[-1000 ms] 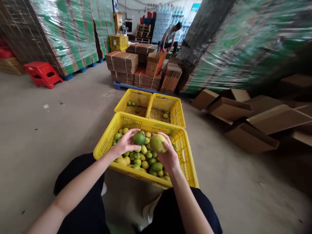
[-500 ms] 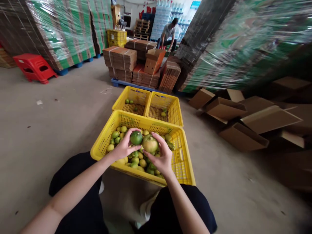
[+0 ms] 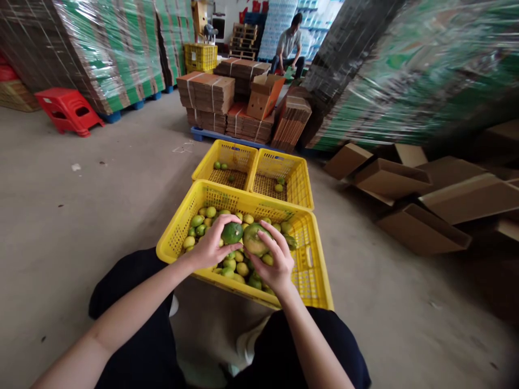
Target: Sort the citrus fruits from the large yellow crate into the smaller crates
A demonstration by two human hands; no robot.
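My left hand (image 3: 214,243) is closed around a dark green citrus fruit (image 3: 232,233), held between thumb and fingers. Beside it my right hand (image 3: 277,258) grips a larger, paler yellow-green citrus fruit (image 3: 254,240), its fingers lying over the top and right side. The two fruits are side by side, nearly touching, above a large yellow crate (image 3: 323,270). Inside this crate lie many yellow and green lemons (image 3: 242,269), partly hidden by my hands.
Two yellow crates, left (image 3: 203,165) and right (image 3: 306,181), stand behind, each with a few fruits. Bundled flat cardboard (image 3: 211,92) sits on a blue pallet (image 3: 203,134). Open cardboard boxes (image 3: 425,229) lie right. A red stool (image 3: 68,111) stands left. A person (image 3: 288,48) sits at the back.
My right fingers have shifted further over the top of the paler fruit, which has turned in the hand. The left hand keeps its hold. The whole view has swung slightly.
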